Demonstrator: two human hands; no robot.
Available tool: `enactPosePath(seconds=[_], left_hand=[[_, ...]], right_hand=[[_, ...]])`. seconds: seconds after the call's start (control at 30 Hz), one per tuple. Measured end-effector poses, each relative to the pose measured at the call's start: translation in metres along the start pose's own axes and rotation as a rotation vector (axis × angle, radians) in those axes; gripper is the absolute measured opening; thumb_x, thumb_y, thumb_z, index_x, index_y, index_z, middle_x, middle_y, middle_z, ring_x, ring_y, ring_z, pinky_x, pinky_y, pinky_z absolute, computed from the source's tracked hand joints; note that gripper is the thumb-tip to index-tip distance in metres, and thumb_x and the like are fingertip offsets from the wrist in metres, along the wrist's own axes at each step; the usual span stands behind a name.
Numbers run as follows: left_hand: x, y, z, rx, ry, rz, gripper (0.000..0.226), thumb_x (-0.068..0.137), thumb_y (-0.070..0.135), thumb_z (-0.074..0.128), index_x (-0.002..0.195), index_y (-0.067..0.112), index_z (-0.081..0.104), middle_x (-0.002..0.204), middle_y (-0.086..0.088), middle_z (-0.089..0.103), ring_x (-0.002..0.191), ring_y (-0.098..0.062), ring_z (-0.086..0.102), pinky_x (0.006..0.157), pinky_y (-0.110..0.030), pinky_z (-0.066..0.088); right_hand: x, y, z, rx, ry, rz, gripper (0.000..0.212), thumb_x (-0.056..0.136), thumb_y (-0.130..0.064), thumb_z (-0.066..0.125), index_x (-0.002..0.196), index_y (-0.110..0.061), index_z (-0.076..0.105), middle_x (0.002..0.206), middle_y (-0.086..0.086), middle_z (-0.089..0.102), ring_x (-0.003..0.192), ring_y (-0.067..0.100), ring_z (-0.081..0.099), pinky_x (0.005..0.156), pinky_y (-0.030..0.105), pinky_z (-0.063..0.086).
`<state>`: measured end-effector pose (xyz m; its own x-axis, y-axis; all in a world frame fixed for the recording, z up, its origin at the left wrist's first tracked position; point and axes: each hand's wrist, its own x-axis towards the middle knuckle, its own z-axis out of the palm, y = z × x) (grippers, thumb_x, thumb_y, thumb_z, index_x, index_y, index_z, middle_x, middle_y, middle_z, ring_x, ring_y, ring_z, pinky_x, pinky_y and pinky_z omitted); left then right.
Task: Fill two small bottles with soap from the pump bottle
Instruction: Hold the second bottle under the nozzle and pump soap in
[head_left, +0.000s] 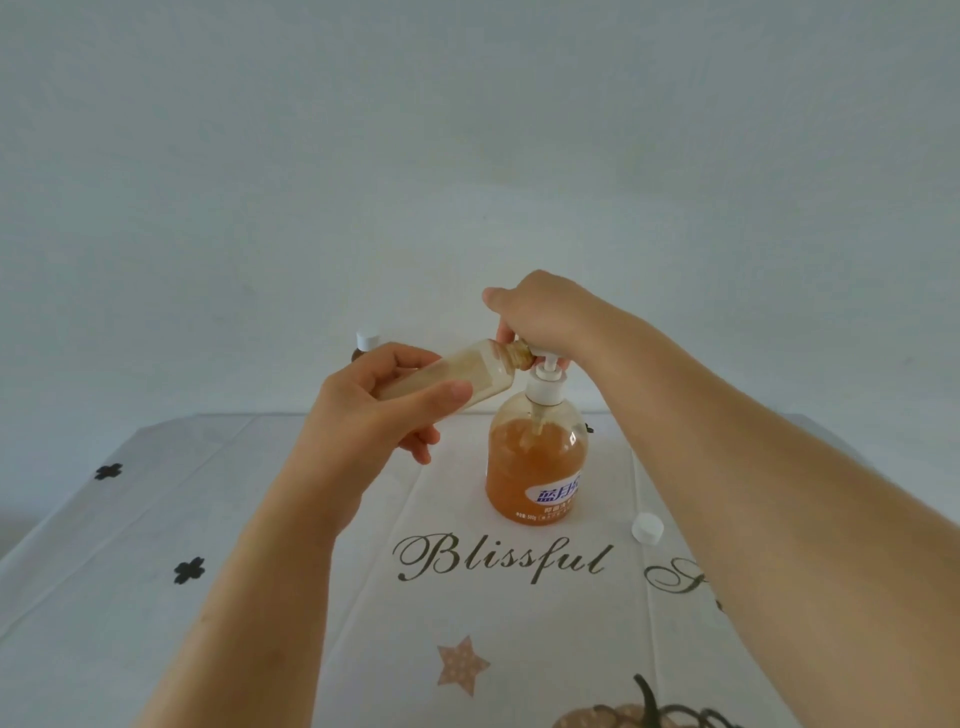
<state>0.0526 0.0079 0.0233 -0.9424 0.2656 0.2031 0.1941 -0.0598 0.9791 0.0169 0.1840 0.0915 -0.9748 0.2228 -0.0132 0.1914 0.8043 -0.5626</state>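
Note:
A clear pump bottle (535, 462) of orange soap stands upright on the table, its white pump head under my right hand (545, 317), whose fingers rest on top of the pump. My left hand (379, 410) grips a small clear bottle (467, 371), tilted nearly sideways, with its threaded mouth held against the pump spout. That small bottle looks filled with pale soap. A second small bottle (363, 345) with a white cap stands behind my left hand, mostly hidden. A loose white cap (648, 528) lies on the table right of the pump bottle.
The table wears a white cloth (260, 519) printed with "Blissful", black flowers, a star and a pumpkin. Its far edge runs just behind the pump bottle. A plain pale wall rises behind it.

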Motion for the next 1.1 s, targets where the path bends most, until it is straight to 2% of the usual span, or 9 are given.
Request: enactPosePath(seconds=[0.13,0.2,0.37,0.5,0.57,0.67,0.77,0.87,1.1], left_hand=[[-0.001,0.001,0.000,-0.010,0.009,-0.011,0.037,0.060,0.028,0.083,0.092,0.013,0.071,0.082,-0.006,0.065,0.061,-0.019,0.060,0.056,-0.028,0.051],[0.000,0.000,0.000,-0.012,0.006,-0.024,0.037,0.062,0.025,0.086,0.093,0.013,0.071,0.081,-0.005,0.065,0.061,-0.019,0.061,0.056,-0.028,0.051],[0.002,-0.002,-0.004,0.027,-0.018,-0.045,0.045,0.057,0.027,0.089,0.096,0.013,0.071,0.082,-0.004,0.065,0.064,-0.018,0.061,0.058,-0.027,0.052],[0.003,-0.004,-0.004,0.046,-0.022,-0.058,0.034,0.069,0.022,0.084,0.099,0.013,0.071,0.085,-0.002,0.065,0.065,-0.018,0.062,0.061,-0.028,0.054],[0.004,-0.005,-0.004,0.044,-0.023,-0.060,0.034,0.068,0.022,0.085,0.098,0.014,0.071,0.085,-0.002,0.065,0.065,-0.018,0.062,0.061,-0.028,0.054],[0.004,-0.004,-0.004,0.043,-0.026,-0.054,0.038,0.063,0.025,0.087,0.097,0.015,0.072,0.083,-0.001,0.066,0.065,-0.018,0.063,0.061,-0.027,0.054],[0.004,-0.004,-0.003,0.037,-0.039,-0.052,0.046,0.057,0.026,0.090,0.097,0.014,0.071,0.084,-0.002,0.065,0.065,-0.018,0.062,0.060,-0.027,0.054],[0.003,-0.003,-0.003,0.028,-0.029,-0.046,0.041,0.061,0.024,0.087,0.097,0.013,0.071,0.085,-0.004,0.065,0.064,-0.018,0.062,0.059,-0.027,0.053],[0.001,0.000,0.002,-0.001,0.000,-0.018,0.027,0.073,0.016,0.081,0.098,0.013,0.070,0.087,-0.007,0.066,0.063,-0.018,0.061,0.058,-0.027,0.053]], right_hand=[[0.000,0.001,0.001,-0.056,-0.033,0.002,0.052,0.105,-0.029,0.030,0.110,0.003,0.071,0.070,0.010,0.066,0.059,0.022,0.053,0.058,0.027,0.044],[0.001,0.001,0.001,-0.047,-0.038,0.001,0.053,0.105,-0.032,0.031,0.110,0.003,0.070,0.067,0.009,0.063,0.056,0.020,0.050,0.058,0.028,0.042],[0.002,0.004,0.006,-0.070,-0.060,-0.022,0.057,0.107,-0.042,0.030,0.093,-0.004,0.070,0.067,0.005,0.061,0.059,0.019,0.049,0.061,0.029,0.040],[0.008,0.008,0.012,-0.051,-0.025,-0.007,0.056,0.106,-0.046,0.032,0.080,-0.013,0.070,0.083,0.003,0.065,0.068,0.017,0.054,0.058,0.028,0.035],[0.007,0.009,0.013,-0.049,-0.018,-0.010,0.056,0.106,-0.046,0.033,0.079,-0.014,0.070,0.083,0.002,0.063,0.068,0.016,0.055,0.057,0.028,0.034],[0.006,0.009,0.010,-0.031,-0.003,-0.009,0.055,0.106,-0.047,0.035,0.082,-0.014,0.071,0.074,0.001,0.059,0.065,0.016,0.053,0.057,0.028,0.034],[0.004,0.009,0.008,-0.025,-0.003,0.011,0.053,0.105,-0.047,0.036,0.092,-0.011,0.073,0.067,0.001,0.056,0.062,0.016,0.052,0.058,0.028,0.037],[0.003,0.006,0.006,-0.035,-0.017,0.014,0.055,0.105,-0.048,0.037,0.105,-0.006,0.073,0.061,0.002,0.056,0.053,0.017,0.049,0.058,0.029,0.040],[0.003,-0.004,-0.004,-0.121,-0.094,0.010,0.059,0.107,-0.046,0.031,0.111,-0.001,0.069,0.076,0.011,0.068,0.067,0.024,0.058,0.056,0.031,0.044]])
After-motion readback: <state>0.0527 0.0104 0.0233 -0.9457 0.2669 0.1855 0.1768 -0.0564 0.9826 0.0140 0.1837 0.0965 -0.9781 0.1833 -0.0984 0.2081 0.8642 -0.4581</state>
